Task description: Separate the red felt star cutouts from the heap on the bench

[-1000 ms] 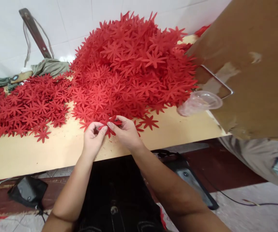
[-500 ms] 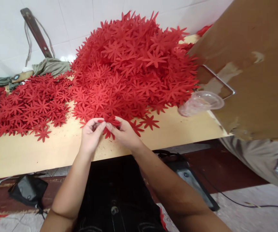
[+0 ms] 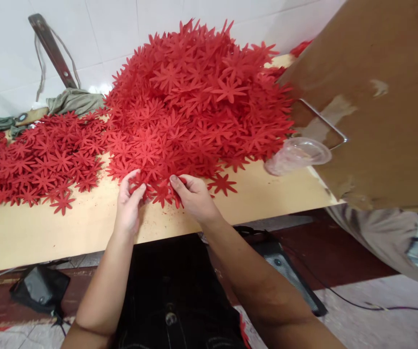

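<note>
Between my fingers: I am seeing a few red flower cut-outs [image 3: 158, 190] lying at the near edge of the big pile, flat on the tabletop.
Left hand: my left hand [image 3: 128, 203] is resting on the table just left of those cut-outs, fingers loosely spread, fingertips [image 3: 138, 190] touching the petals; I cannot tell whether it is gripping any.
Right hand: my right hand [image 3: 194, 196] is sitting just right of the same cut-outs, thumb [image 3: 177, 184] pressing down on the red petals, other fingers curled under; whether it is pinching one I cannot tell.
Beyond the fingertips: a tall red flower pile [image 3: 198, 97] is rising straight ahead, its lower edge meeting both hands.
Left of my left hand: a flatter spread of flowers [image 3: 45, 160] is lying well apart from the fingers, one loose flower [image 3: 62, 202] at its near edge.
Right of my right hand: a single flower [image 3: 222, 183] is lying just beside the knuckles; farther right a clear plastic cup [image 3: 296, 154] is lying on its side.
Under the hands: the pale wooden table [image 3: 67, 228] is showing bare.
Far right: a brown board [image 3: 376, 97] is leaning over the table's end.
</note>
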{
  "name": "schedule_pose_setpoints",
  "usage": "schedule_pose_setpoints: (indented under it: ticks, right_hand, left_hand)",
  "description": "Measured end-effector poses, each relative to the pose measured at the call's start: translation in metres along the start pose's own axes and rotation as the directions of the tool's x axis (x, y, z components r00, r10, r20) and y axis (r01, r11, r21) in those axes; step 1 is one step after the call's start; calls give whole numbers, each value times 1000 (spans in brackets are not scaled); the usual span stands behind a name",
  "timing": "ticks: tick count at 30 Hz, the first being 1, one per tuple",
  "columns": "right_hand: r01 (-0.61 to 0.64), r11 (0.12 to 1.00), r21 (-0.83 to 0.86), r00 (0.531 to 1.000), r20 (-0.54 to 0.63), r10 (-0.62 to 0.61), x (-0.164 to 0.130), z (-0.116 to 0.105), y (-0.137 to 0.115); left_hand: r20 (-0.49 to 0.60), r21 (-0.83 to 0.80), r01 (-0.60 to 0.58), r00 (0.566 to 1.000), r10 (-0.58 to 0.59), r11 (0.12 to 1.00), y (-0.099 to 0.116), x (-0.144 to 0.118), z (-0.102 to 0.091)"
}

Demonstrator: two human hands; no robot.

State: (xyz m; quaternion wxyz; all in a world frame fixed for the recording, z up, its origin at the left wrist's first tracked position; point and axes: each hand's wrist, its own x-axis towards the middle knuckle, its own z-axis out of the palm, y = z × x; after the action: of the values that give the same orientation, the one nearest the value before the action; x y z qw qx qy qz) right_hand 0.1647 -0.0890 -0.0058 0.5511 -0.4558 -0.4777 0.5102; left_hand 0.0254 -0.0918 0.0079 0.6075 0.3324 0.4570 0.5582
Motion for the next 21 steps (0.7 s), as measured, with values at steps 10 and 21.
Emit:
schedule_pose_setpoints:
  ticks: [10, 21]
  right_hand:
    - [141, 986, -90, 985, -86, -149, 0, 11, 5]
    - [67, 980, 187, 978, -204, -28, 7, 6, 4]
  left_hand:
    - [107, 51, 5, 994, -10, 999, -22, 2, 13]
    - [67, 63, -14, 998, 10, 998, -18, 9, 17]
